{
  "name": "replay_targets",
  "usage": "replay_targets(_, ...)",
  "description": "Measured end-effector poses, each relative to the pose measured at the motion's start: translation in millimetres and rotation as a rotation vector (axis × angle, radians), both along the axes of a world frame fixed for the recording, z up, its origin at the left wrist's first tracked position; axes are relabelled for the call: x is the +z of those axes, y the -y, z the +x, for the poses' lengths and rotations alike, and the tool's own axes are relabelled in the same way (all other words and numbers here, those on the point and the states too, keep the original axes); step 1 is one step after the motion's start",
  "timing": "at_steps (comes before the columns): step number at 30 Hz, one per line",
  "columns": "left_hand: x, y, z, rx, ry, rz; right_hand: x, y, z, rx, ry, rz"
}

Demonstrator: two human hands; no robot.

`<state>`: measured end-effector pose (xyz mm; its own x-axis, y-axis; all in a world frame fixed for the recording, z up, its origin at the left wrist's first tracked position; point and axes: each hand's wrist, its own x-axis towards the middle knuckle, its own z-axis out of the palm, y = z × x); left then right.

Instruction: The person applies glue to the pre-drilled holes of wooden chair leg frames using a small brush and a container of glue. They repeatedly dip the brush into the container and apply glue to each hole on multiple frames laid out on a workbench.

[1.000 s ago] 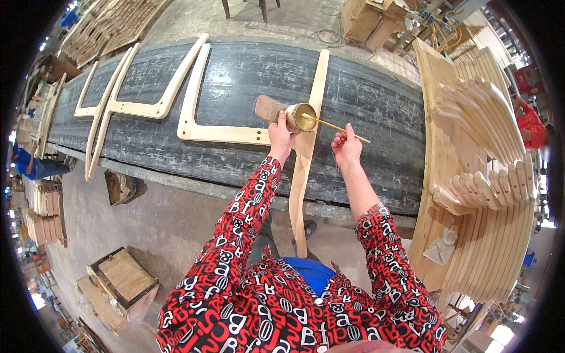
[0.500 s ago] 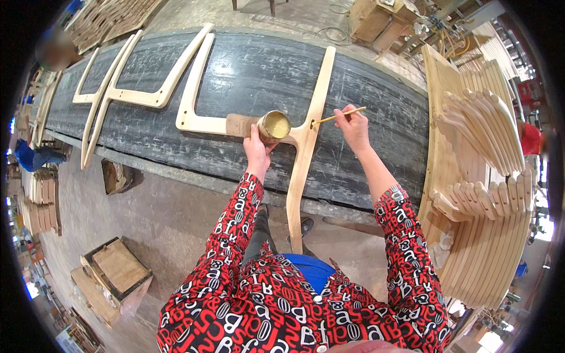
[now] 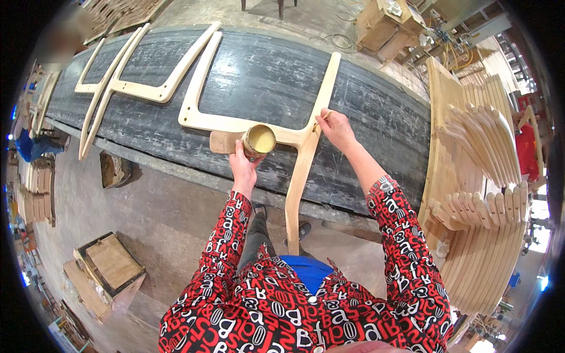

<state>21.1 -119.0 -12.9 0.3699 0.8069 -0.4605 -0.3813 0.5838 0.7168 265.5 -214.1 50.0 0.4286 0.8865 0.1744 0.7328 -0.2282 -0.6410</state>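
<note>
Left of the forked wooden frame in front of you, more pale wooden frames lie on the dark counter. Just on the near side of the forked frame's crossbar, your left hand holds the cup, whose flat wooden handle points left. That grip is wrapped round the cup near the root of the handle, with the mouth above your fingers, showing something pale yellow inside. The cup looks light and rigid, probably a bit slick if the contents get on its wall; take it where handle and wall meet, mouth up.

The forked frame itself lies across the counter, its leg reaching out past the near edge. It should feel stiff and fairly light, with smooth but not slippery wood; the crossbar or leg suits a hold, clear of the joint.

At the right side of that frame's joint, your right hand pinches a thin stick; this grip is narrow, the stick between the fingertips. The stick is likely very light and easily snapped, so hold it gently. Whether your fingers touch the frame, you cannot tell. Well right of the frame stand curved wooden parts.
</note>
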Motion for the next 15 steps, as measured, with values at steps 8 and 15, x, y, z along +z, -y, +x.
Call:
replay_targets(8, 0.3, 7.4, -12.7, 0.060, 0.023, -0.030, -1.7, 1.7, 7.4, 0.000, -0.003, -0.066)
replay_targets(15, 1.8, 15.8, -13.4, 0.049, 0.011, -0.038, -9.4, 0.3, 27.4, -0.085, -0.196, 0.055)
